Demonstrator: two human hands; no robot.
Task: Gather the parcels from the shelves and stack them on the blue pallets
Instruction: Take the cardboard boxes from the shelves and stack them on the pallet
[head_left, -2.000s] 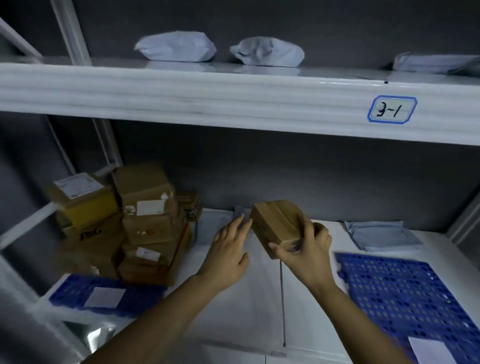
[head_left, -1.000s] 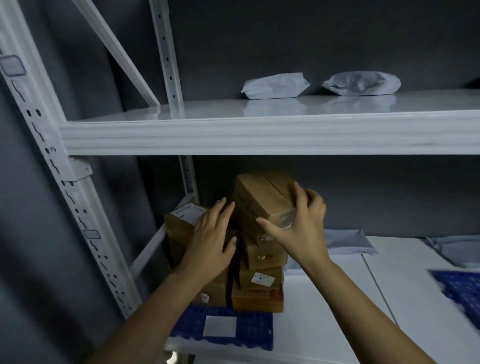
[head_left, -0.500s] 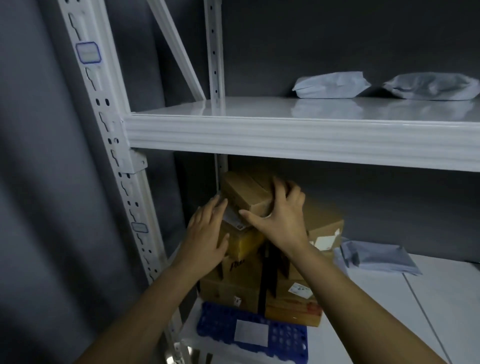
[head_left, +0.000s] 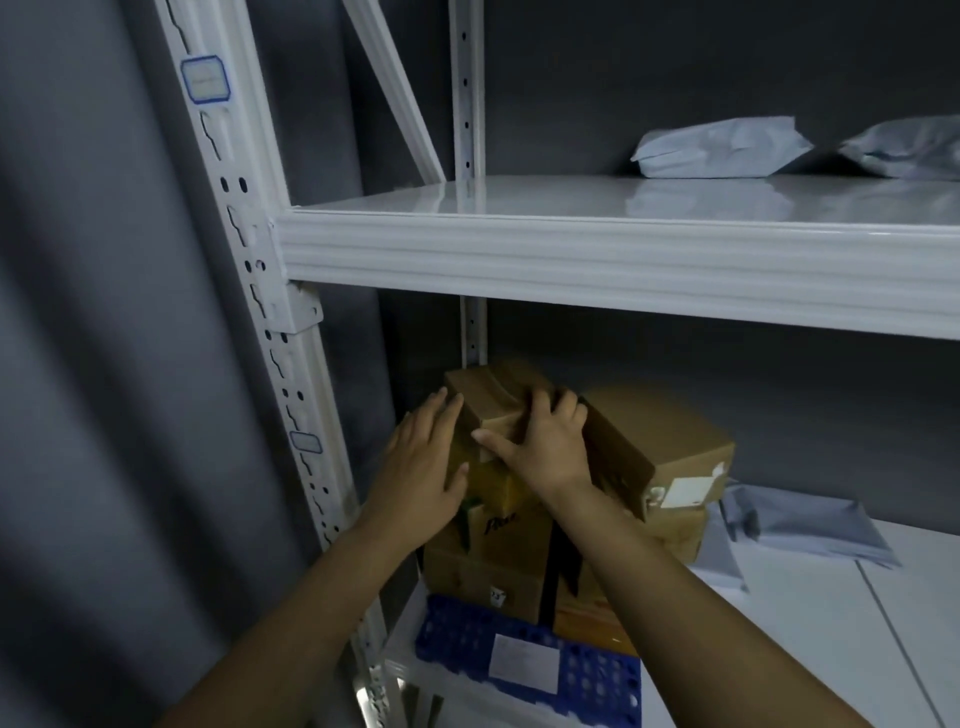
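Observation:
A small brown cardboard parcel (head_left: 488, 395) sits on top of the left column of a stack of brown boxes (head_left: 498, 540) on a blue pallet (head_left: 457, 634), on the lower shelf's left end. My right hand (head_left: 545, 441) grips the parcel's near right corner, thumb across its front. My left hand (head_left: 426, 462) has straight fingers lying against the parcel's left side. A larger box with a white label (head_left: 670, 447) tops the right column of the stack.
A white shelf beam (head_left: 623, 265) runs just above the stack. Two grey mailer bags (head_left: 717, 148) lie on the upper shelf. Another grey mailer bag (head_left: 800, 525) lies on the lower shelf right of the stack. The white upright post (head_left: 280, 332) stands at left.
The parcel was carried from the middle of the lower shelf leftward to the top of the box stack. My view turned left with it. Both hands stayed at the parcel.

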